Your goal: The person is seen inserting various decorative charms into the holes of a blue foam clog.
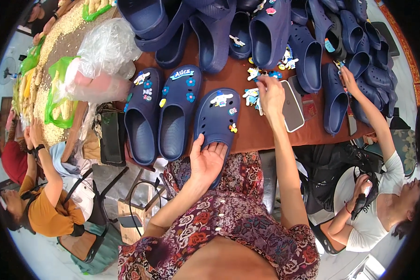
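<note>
My left hand (207, 161) holds a navy clog (204, 122) at the table's front edge, its fingers inside the shoe's opening and the thumb on the rim. That clog carries a white cartoon charm, a small round one and a red-and-yellow one. Over a small pile of shoe charms (252, 98), mostly white and blue, my right hand (271, 95) reaches down with bent, closed fingers; what they pinch is hidden. Left of the held clog stand two decorated clogs, one (142, 126) with a cartoon charm and blue flowers, the other (175, 126) with a blue banner charm and flowers.
A phone (291, 107) lies right of my right hand. Many navy clogs (212, 37) crowd the table's far and right sides. A clear plastic bag (105, 51) stands at the left. On the right a co-worker's hand (349, 81) touches another clog (335, 105); people at left handle corn.
</note>
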Demonstrator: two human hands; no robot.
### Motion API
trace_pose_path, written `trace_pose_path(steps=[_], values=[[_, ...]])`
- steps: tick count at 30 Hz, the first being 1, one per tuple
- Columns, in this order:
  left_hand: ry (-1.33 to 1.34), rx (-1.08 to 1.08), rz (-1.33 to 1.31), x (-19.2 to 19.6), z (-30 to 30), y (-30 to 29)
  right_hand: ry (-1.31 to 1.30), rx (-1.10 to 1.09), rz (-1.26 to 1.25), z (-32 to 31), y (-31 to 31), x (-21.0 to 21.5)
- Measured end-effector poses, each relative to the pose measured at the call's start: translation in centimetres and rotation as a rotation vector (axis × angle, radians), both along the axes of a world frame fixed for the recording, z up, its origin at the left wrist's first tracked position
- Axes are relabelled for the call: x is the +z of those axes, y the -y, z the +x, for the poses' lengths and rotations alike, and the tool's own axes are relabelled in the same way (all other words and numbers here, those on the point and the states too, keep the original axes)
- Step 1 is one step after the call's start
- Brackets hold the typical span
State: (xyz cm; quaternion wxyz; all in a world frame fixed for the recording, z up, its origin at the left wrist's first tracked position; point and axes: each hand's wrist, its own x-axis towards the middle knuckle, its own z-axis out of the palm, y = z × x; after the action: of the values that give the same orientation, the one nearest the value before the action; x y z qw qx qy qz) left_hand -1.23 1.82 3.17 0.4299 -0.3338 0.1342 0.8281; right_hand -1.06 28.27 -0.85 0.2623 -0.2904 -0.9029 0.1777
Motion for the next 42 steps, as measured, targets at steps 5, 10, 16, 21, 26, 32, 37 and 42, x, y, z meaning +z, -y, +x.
trace_pose_path(steps=[5, 10, 16, 21, 26, 32, 37, 42], values=[[0.037, 0.002, 0.016, -0.3, -0.1, 0.2, 0.144, -0.058, -0.017, -0.8, -0.4, -0.1], [0.056, 0.029, 0.009, -0.3, -0.1, 0.2, 0.156, -0.019, -0.070, -1.0, -0.3, -0.1], [-0.041, 0.021, 0.035, -0.2, 0.0, -0.2, 0.136, 0.036, 0.008, -1.5, -1.0, -0.2], [-0.133, -0.020, 0.038, 0.0, 0.4, -0.5, 0.140, -0.010, -0.060, -0.2, -0.2, 1.3], [-0.372, -0.086, -0.003, 0.5, 1.1, -0.4, -0.189, 0.156, -0.648, 1.8, 3.6, 6.9], [-0.571, -0.134, -0.139, 0.7, 2.2, -0.8, -0.007, 0.489, -1.011, 3.1, 8.1, 8.3], [-0.648, -0.121, -0.136, 0.9, 2.0, -0.9, -0.056, 0.439, -1.003, 3.5, 9.4, 8.0], [-0.709, -0.152, -0.143, 0.5, 2.4, -0.9, -0.055, 0.422, -0.859, 4.1, 9.4, 8.2]])
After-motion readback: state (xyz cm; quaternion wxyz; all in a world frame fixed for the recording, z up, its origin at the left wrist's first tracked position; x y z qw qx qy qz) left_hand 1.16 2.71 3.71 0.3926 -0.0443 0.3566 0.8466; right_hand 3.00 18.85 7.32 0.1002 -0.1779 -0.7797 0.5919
